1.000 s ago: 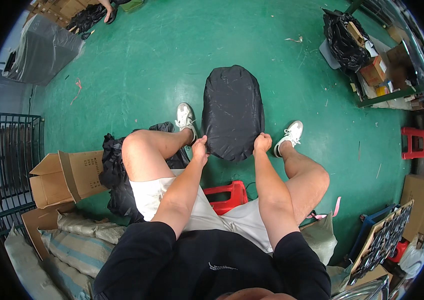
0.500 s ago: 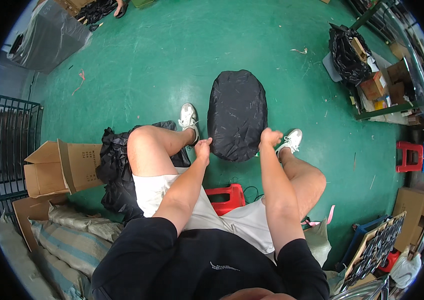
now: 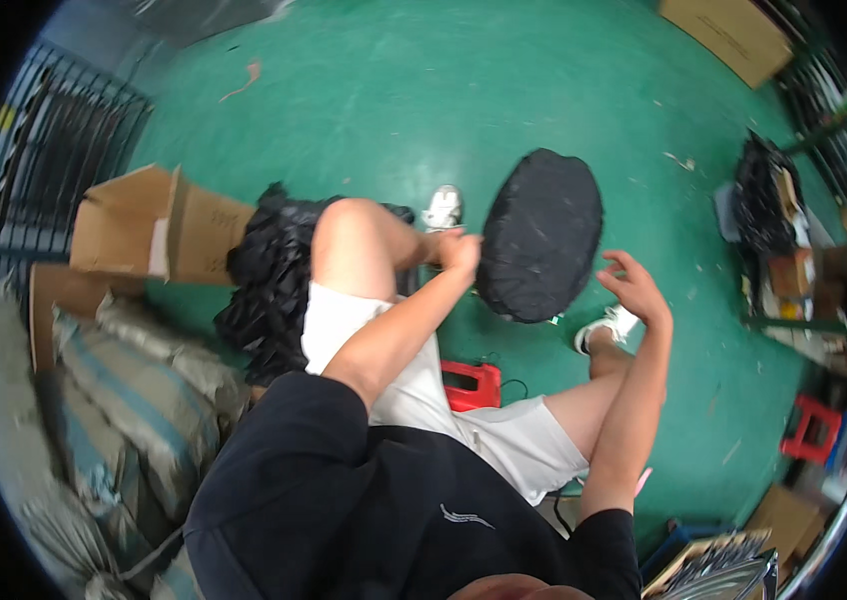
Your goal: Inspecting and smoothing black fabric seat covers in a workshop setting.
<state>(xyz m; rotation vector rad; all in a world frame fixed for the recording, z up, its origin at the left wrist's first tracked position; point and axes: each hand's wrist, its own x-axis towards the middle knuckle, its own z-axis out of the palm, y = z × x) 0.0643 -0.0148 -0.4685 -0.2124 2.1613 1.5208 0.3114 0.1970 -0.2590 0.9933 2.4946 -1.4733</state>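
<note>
The black oval bag (image 3: 542, 236) is lying on the green floor (image 3: 364, 90) between the shoes, long axis running from near-left to far-right, the left hand (image 3: 459, 250) pinching its near-left edge while the right hand (image 3: 634, 287) is hovering just beside, fingers apart.

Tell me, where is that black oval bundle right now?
The black oval bundle lies on the green floor ahead of the person, between the left hand at its edge and the open right hand.

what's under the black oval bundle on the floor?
The black oval bundle lies on the green floor. The left hand grips its near edge; the right hand is off it. Anything beneath is covered.
</note>
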